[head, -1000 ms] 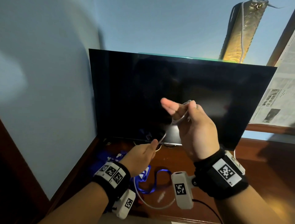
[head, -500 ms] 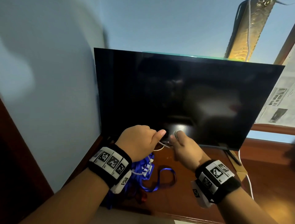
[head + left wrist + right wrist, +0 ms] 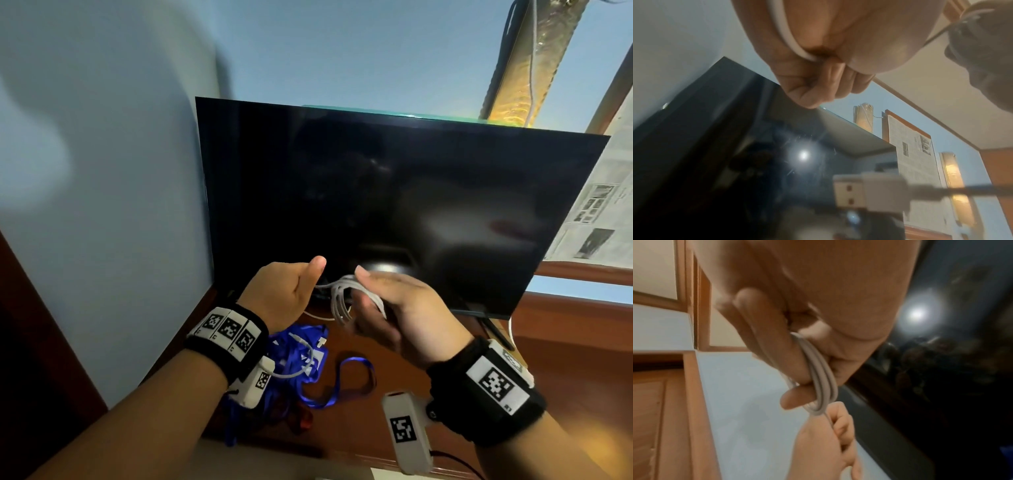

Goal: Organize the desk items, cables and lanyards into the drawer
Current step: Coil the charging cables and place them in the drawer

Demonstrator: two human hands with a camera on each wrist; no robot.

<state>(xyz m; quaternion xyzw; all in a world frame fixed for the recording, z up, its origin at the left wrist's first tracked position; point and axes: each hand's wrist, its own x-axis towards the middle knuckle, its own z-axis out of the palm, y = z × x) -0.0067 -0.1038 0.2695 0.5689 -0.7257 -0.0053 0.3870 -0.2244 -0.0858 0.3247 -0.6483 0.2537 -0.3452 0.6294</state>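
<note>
Low in the frame's centre, right hand fingers clamp coiled thin white cable, left hand pinching its tail; likely mid-winding, drawer next.

We hold both hands raised side by side: our left hand fisted, thumb up, gripping the cable; our right hand has it looped round its fingers.
</note>
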